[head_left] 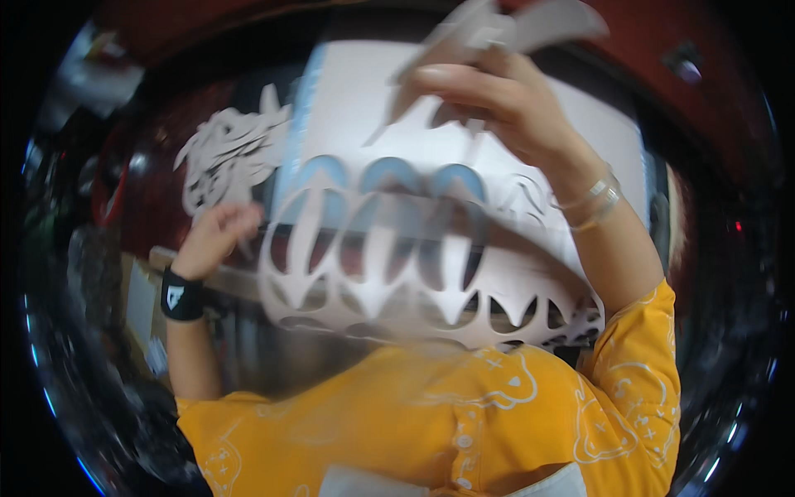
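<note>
A large pale sheet (pixel 546 277) with rows of curved and pointed cut-outs lies over a stack of white sheets (pixel 356 99) and bends down toward my body. Blue shows through several of its upper openings, and some shapes at its right are only outlined. Raised above the far part of the stack, my right hand (pixel 497 99) is closed on thin, pale grey cut pieces (pixel 551 25), which are smeared by motion. Left of the sheet, my left hand (pixel 217 236) has curled, blurred fingers close to a pale strip; whether it grips this is unclear.
Tangled pale offcuts (pixel 236 153) are heaped on the dark red surface left of the stack. A blue edge (pixel 302 108) runs along the stack's left side. At the lower left stands a brown cardboard piece (pixel 137 306). Dark clutter fills the left rim.
</note>
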### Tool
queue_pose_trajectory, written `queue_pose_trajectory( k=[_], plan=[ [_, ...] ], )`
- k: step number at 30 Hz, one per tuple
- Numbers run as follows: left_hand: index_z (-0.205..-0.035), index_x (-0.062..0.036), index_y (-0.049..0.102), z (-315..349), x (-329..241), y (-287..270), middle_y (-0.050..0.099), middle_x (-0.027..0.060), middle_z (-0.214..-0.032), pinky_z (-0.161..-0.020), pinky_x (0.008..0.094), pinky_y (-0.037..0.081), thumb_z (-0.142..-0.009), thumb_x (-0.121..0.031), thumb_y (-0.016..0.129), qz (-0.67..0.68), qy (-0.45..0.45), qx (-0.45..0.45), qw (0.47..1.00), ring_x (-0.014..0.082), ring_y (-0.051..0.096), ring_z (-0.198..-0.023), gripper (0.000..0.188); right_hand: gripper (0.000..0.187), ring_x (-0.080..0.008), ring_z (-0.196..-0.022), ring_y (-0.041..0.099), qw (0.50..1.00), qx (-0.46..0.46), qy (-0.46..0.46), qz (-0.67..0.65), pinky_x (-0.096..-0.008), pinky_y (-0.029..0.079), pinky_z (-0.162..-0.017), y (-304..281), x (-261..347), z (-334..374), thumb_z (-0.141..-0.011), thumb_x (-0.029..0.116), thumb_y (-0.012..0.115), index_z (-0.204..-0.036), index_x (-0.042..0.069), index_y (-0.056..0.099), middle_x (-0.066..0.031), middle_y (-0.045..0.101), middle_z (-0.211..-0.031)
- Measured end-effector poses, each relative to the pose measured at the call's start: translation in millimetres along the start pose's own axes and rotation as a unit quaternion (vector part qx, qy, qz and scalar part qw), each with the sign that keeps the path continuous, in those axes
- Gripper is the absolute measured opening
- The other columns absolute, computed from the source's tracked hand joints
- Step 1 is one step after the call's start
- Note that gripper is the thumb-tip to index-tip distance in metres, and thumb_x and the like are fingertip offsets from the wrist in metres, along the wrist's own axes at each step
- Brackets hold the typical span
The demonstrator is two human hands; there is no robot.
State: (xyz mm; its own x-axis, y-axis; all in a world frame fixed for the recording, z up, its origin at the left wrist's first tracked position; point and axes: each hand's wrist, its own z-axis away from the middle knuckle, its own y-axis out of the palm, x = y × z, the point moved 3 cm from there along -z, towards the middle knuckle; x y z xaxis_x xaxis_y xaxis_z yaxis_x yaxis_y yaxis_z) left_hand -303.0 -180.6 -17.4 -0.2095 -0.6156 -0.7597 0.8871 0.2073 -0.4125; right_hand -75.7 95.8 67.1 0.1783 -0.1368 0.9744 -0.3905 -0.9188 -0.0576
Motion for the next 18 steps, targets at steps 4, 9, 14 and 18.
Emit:
queue_pose_trajectory(
  k=[4,9,14,18],
  plan=[
    [-0.126,-0.0065,0.056,-19,21,-47,0.06,-0.0017,-0.102,-0.066,0.0174,0.038,-0.098,-0.036,0.047,0.195,0.09,-0.312,0.926,0.0045,0.05,-0.074,0.042,0.028,-0.0077,-0.049,0.041,0.971,0.137,0.15,-0.126,-0.0237,0.027,-0.045,125,-44,-94,-0.077,0.029,0.073,-0.08,0.002,0.067,-0.0001,0.05,-0.057],
    [-0.132,-0.0047,0.049,-1,51,-62,0.049,0.0082,-0.134,-0.104,0.0364,0.029,-0.097,-0.035,0.049,0.231,0.153,-0.522,0.807,0.0178,0.041,-0.125,0.046,0.065,-0.0199,-0.055,0.057,0.956,0.164,0.238,0.047,-0.0309,0.045,-0.049,197,-98,-145,-0.068,0.036,0.079,-0.107,-0.009,0.055,-0.0162,0.063,-0.081],
    [-0.118,-0.0003,0.057,57,27,-7,0.061,0.0077,-0.11,-0.084,0.0239,0.043,-0.098,-0.023,0.047,0.254,0.262,-0.376,0.852,0.0105,0.056,-0.097,0.032,0.105,-0.0376,-0.114,0.056,0.921,0.103,0.113,0.359,-0.0359,0.043,-0.098,162,-78,-152,-0.065,0.053,0.077,-0.13,-0.017,0.034,-0.0301,0.058,-0.117],
    [-0.114,0.0059,0.056,64,-35,121,0.063,0.0124,-0.102,-0.084,0.0285,0.05,-0.093,-0.014,0.049,0.297,0.162,0.056,0.939,0.0169,0.062,-0.094,0.03,0.068,-0.0321,-0.105,0.061,0.958,0.117,-0.03,0.26,-0.0361,0.048,-0.09,58,-27,-71,-0.077,0.044,0.071,-0.123,-0.004,0.055,-0.0235,0.062,-0.114]
  ],
)
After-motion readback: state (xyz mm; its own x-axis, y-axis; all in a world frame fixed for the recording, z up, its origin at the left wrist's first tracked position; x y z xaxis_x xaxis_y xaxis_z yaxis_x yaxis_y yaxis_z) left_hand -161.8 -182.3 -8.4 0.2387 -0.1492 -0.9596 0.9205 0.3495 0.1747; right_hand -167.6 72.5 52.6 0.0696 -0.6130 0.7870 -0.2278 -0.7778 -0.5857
